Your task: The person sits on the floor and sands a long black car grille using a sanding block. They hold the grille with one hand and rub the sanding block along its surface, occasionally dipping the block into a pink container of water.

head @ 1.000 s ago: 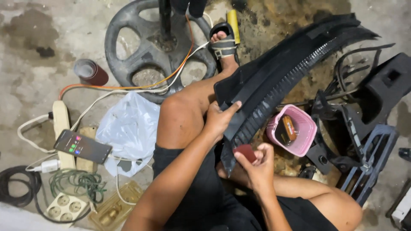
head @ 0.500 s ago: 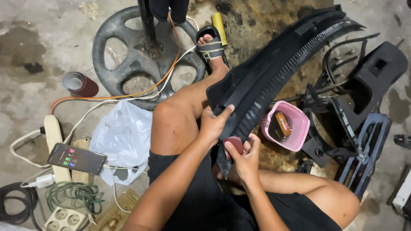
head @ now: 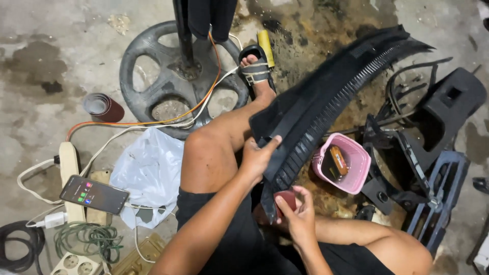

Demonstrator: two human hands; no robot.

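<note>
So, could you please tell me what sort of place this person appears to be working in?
Probably an informal repair workshop, on the floor. The concrete floor is stained, loose black plastic parts lie about, and the left hand steadies a long ribbed black panel while the right hand holds a small reddish piece.

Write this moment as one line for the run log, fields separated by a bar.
left hand: grips black ribbed panel | right hand: holds small red piece at panel's lower end | nearby: pink basket, phone

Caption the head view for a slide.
Left hand grips a long black ribbed panel; right hand holds a small red-brown piece beneath.
</note>
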